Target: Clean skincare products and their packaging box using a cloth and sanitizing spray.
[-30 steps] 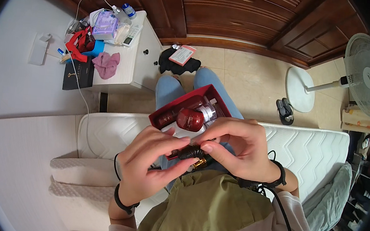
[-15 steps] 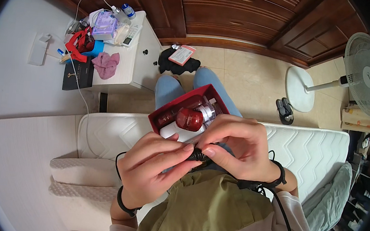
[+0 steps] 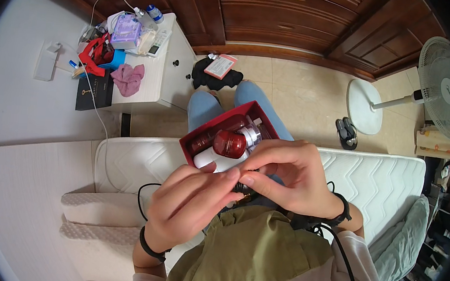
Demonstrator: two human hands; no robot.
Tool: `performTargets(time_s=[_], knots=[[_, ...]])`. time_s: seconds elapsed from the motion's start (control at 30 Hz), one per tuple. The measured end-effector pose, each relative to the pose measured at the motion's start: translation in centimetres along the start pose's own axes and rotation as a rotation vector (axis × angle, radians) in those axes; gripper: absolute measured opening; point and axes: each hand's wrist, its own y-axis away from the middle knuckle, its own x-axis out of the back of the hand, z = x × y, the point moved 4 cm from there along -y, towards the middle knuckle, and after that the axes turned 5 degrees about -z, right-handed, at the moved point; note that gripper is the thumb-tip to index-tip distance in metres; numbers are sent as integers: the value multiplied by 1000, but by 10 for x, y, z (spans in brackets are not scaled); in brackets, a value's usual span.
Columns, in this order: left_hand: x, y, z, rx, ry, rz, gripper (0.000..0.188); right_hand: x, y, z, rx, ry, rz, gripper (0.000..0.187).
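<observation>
Both my hands meet in front of my lap. Pinched between the fingertips of my left hand [image 3: 189, 202] and my right hand [image 3: 294, 177] is a small black coiled band [image 3: 240, 187], mostly hidden behind the fingers. Just beyond them a red open box [image 3: 271, 124] rests on my thighs. It holds a rounded dark-red cosmetic bottle [image 3: 229, 144], a clear container with a silvery cap [image 3: 252, 134], a smooth white item [image 3: 206, 158] and other small red containers. My fingertips partly cover the box's near side.
A white mattress [image 3: 378, 177] lies under me. At the left stands a white nightstand [image 3: 153, 74] with a purple box [image 3: 126, 31], a pink cloth [image 3: 128, 79] and cables. On the floor are black slippers [image 3: 346, 133] and a standing fan [image 3: 364, 108]. Wooden drawers [image 3: 285, 16] line the far side.
My left fingertips have shifted slightly up and right, closer to the right ones, covering more of the black coiled band. The box and its contents stay almost unchanged.
</observation>
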Motion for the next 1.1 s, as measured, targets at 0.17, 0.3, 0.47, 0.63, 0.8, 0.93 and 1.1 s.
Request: performTargets(time_s=[0.17, 0.3, 0.47, 0.63, 0.8, 0.93, 1.1], knots=[[-3, 0, -5, -117, 49, -28, 40, -1, 4, 4, -74, -64, 16, 8], [-4, -1, -10, -142, 82, -34, 35, -4, 8, 11, -193, -223, 17, 9], [-7, -5, -11, -46, 143, -46, 32, -4, 10, 15, -198, -303, 63, 10], [-8, -3, -13, 13, 193, -47, 37, -4, 10, 14, -212, -317, 72, 10], [-9, -6, -14, 12, 180, -40, 38, -2, 12, 13, -90, -246, 102, 11], [-10, -9, -11, -6, 219, -56, 40, -1, 14, 15, -40, -229, 98, 11], [-10, -11, -11, -22, 227, -113, 40, 1, 15, 10, -25, -224, 90, 13]])
